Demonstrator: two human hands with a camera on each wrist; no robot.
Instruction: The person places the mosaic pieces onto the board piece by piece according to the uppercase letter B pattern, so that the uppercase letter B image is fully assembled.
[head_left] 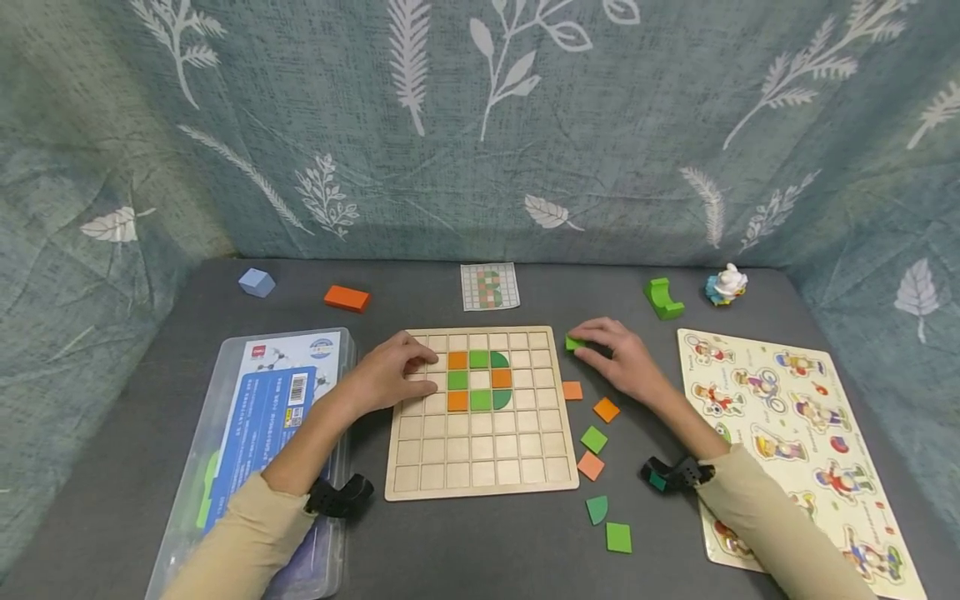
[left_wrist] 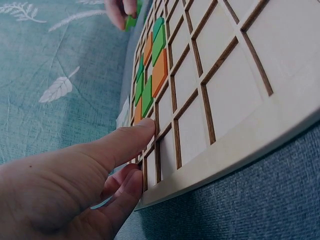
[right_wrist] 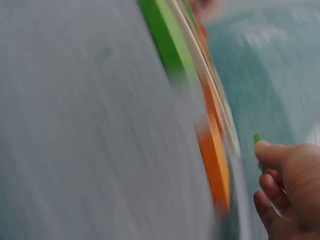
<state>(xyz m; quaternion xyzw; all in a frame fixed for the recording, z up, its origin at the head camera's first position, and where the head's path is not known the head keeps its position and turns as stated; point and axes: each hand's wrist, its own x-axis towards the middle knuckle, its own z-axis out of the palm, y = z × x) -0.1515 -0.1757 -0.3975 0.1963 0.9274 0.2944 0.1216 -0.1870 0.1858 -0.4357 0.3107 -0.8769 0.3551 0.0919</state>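
A wooden grid board (head_left: 483, 471) lies mid-table, with orange, green and dark green tiles (head_left: 480, 400) set around one bare cell. My left hand (head_left: 393, 371) rests on the board's upper left side, and in the left wrist view its thumb (left_wrist: 132, 140) lies on the grid. Just off the board's upper right corner, my right hand (head_left: 618, 358) pinches a small green tile (head_left: 573, 343) between thumb and fingers. The right wrist view, though blurred, has the green tile (right_wrist: 257, 137) partly covered by the fingers.
Loose tiles lie right of the board, among them an orange square (head_left: 607, 409) and a dark green quarter circle (head_left: 597, 509). A pattern card (head_left: 490, 287) lies behind the board. Left is a plastic case (head_left: 225, 350); right, a picture puzzle board (head_left: 757, 446). Several blocks and a figurine (head_left: 726, 286) line the back.
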